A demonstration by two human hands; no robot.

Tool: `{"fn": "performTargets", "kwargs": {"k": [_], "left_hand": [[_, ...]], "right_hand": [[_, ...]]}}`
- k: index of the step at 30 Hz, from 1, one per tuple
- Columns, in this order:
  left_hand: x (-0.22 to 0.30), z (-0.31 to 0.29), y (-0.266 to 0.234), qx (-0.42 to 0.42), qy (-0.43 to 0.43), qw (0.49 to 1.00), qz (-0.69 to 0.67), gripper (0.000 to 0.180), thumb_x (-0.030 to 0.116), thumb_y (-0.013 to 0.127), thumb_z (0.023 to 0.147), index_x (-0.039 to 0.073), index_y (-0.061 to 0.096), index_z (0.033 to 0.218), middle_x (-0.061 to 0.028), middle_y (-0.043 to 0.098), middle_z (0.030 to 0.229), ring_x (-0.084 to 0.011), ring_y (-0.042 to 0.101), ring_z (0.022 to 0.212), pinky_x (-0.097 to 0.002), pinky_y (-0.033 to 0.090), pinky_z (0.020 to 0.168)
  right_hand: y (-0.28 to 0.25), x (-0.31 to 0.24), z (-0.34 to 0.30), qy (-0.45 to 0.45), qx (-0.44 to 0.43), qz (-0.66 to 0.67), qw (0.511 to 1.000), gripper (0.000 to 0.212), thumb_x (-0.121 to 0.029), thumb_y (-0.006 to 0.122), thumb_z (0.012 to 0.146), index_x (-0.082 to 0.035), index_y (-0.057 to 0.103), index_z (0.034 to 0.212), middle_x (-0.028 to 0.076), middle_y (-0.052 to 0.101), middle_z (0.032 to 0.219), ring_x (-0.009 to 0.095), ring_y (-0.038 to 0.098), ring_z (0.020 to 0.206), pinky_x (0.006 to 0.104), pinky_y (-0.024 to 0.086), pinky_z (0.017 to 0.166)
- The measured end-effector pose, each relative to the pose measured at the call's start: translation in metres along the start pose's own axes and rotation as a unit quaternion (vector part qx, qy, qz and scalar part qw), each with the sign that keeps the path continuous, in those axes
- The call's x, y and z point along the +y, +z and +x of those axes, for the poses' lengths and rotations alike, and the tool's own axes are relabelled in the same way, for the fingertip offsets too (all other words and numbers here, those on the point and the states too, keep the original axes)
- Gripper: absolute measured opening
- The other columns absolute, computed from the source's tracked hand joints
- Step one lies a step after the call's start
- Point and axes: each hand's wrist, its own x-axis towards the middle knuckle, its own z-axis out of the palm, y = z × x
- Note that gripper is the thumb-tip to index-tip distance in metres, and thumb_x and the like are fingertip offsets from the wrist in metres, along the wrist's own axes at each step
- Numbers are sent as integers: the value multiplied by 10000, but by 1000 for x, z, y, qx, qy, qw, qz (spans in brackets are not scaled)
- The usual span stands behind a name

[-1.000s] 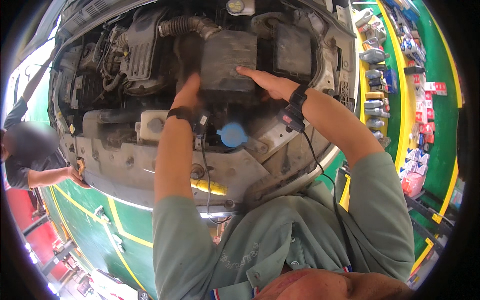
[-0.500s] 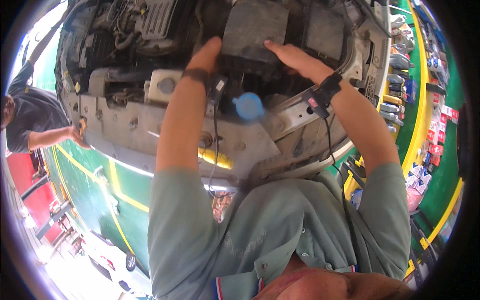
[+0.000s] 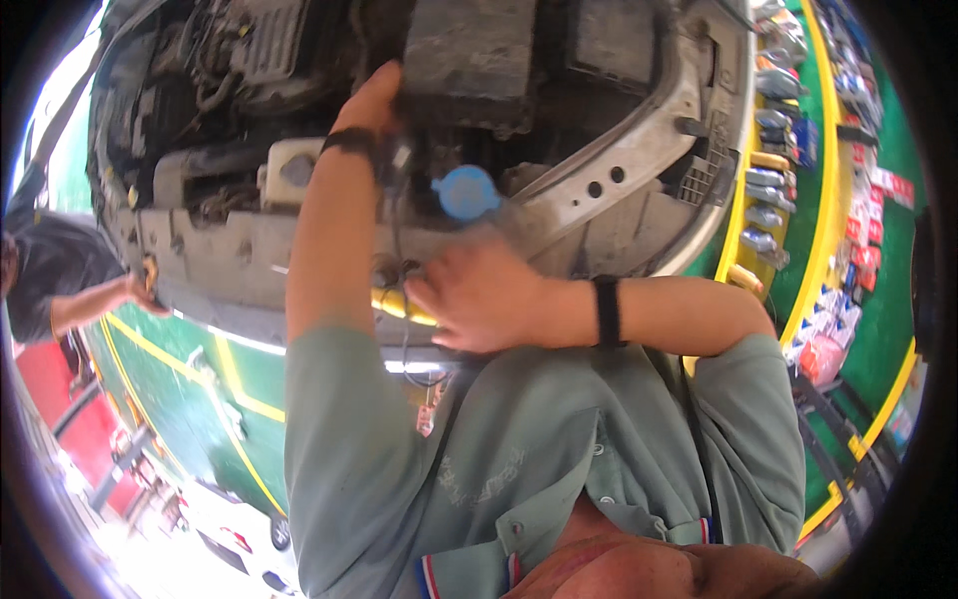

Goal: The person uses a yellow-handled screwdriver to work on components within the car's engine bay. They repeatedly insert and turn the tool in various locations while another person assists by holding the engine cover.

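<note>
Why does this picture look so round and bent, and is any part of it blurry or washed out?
Head view: a fisheye lens curves straight edges and leaves a black rim; the right hand is motion-blurred, while the left hand at the black box and the blue cap look sharper; daylight blows out the lower left corner, and the engine bay lies in shadow.

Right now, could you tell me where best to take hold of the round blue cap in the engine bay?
Grip the blue cap around its round rim, coming from above: its flat top faces up and its near side is open, below the left hand.
</note>
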Motion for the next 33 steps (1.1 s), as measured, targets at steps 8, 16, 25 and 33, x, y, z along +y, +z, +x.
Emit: {"fn": "performTargets", "kwargs": {"k": [8,16,25,33], "left_hand": [[3,36,-3,44,-103,993,43,723,562,529,965,99,492,1519,-102,517,1553,-284,433,1438,-447,316,1181],[-2,51,-12,23,-91,986,135,773,652,475,940,158,468,1535,-106,486,1572,-347,463,1400,-586,370,1105],[-13,69,-27,-6,-102,987,126,795,679,507,931,157,468,1529,-125,516,1524,-357,525,1315,-558,415,1065],[-3,54,-10,43,-102,984,142,761,650,482,954,165,463,1541,-96,527,1524,-325,493,1373,-527,447,1063]], "right_hand": [[39,-2,-12,-1,56,-11,998,442,-276,681,837,27,619,1152,121,653,905,281,649,814,409,521,657],[-43,29,-65,127,110,295,941,292,-207,641,910,-1,647,1118,179,670,888,397,668,837,486,544,754],[-106,76,-104,242,206,354,880,250,-190,686,934,0,720,1094,103,658,796,154,600,647,298,483,597],[-168,119,-136,297,430,306,796,291,-243,564,1057,10,700,1105,48,715,847,83,628,653,225,502,599]]}}
